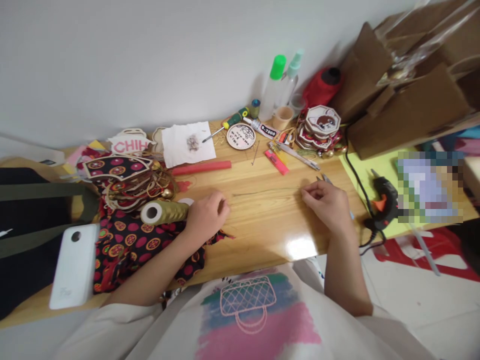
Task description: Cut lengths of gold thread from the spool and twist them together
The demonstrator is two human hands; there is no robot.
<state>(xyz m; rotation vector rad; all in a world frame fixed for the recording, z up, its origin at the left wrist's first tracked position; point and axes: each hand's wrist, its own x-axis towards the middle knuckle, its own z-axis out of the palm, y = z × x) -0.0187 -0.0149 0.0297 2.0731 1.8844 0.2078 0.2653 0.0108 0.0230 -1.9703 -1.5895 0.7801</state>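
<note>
Wooden table (262,220) against a pale wall, crowded with craft bits. Left hand (208,215) and right hand (326,202) each pinch an end of a thin thread (266,191) stretched taut between them, fingers closed on it. Gold thread spool (163,212) lies just beside the left hand; scissors (325,178) touch the right fingertips; glue gun (384,202) sits farther out.

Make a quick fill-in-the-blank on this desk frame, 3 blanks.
1. The thread is stretched between the left hand and the ____ hand.
2. The spool lies beside the ____ hand.
3. The glue gun has an ____ trigger.
Missing words: right; left; orange
</note>
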